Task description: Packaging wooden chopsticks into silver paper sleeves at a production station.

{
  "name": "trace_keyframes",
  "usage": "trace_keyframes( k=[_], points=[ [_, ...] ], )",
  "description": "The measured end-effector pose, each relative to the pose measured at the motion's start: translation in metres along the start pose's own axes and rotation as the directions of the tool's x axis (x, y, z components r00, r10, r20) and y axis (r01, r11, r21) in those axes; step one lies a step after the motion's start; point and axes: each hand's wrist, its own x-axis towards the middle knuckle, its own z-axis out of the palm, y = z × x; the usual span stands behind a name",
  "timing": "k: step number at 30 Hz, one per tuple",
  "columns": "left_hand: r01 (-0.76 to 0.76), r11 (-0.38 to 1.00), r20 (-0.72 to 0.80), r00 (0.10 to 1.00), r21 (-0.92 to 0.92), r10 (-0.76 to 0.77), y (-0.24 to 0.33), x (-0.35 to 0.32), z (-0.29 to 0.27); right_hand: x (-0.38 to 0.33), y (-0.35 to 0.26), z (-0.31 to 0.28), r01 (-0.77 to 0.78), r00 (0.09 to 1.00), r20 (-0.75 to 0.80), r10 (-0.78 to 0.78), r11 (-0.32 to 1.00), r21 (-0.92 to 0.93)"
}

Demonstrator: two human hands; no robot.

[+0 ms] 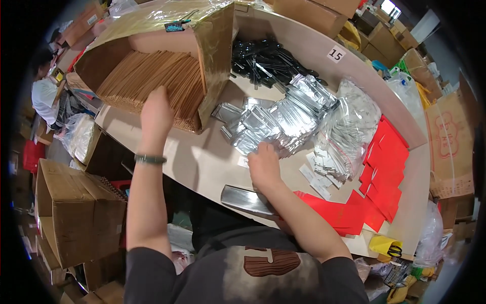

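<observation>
A: Left side?
B: Note box (142, 30), open at near side, probably for easy reach into brown cardboard pieces (144, 73). Locate left hand (157, 114) against pieces, with bent fingers; cannot tell whether gripping any.
A: Centre?
B: Locate silver packets (266, 124) heaped on table (202, 169), presumably for access. Note right hand (265, 167) at heap's near edge, with partly curled fingers; cannot confirm a hold.
A: Right side?
B: Note white packets (329, 164) in and before plastic bag (357, 104), probably bagged against scattering, then red envelopes (386, 164), overlapped perhaps to save space.

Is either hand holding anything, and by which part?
Cannot be told: the left hand is at the brown cardboard pieces, the right hand at the near edge of the silver packets; neither grip shows clearly.
</observation>
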Motion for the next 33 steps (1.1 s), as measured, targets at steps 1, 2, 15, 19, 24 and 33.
trace_keyframes(
  k=[1,2,15,19,24,33],
  points=[
    [0.031,0.982,-0.177,0.982,-0.186,-0.064,-0.005,-0.013,-0.004,-0.001,0.003,0.003,0.025,1.0,0.007,-0.024,0.999,-0.031],
    [0.144,0.841,-0.087,0.971,-0.521,-0.221,-0.011,-0.032,-0.009,-0.003,0.005,0.003,0.011,1.0,0.013,-0.011,1.0,-0.018],
    [0.615,0.41,0.689,0.723,-0.673,0.045,0.009,-0.194,-0.008,-0.098,0.014,-0.067,0.262,0.963,-0.122,-0.241,0.943,0.207],
    [0.516,0.57,0.7,0.697,-0.64,0.155,0.009,-0.194,0.003,-0.135,0.046,-0.099,0.201,0.953,0.183,-0.243,0.954,0.221],
    [0.033,0.678,0.466,0.751,-0.734,0.468,0.129,-0.184,0.022,-0.125,0.038,-0.078,0.215,0.969,0.061,-0.239,0.94,0.266],
    [0.103,0.595,0.443,0.771,-0.797,0.458,0.178,-0.209,-0.003,-0.123,0.045,-0.079,0.179,0.984,-0.022,-0.179,0.956,0.231]
  ],
)
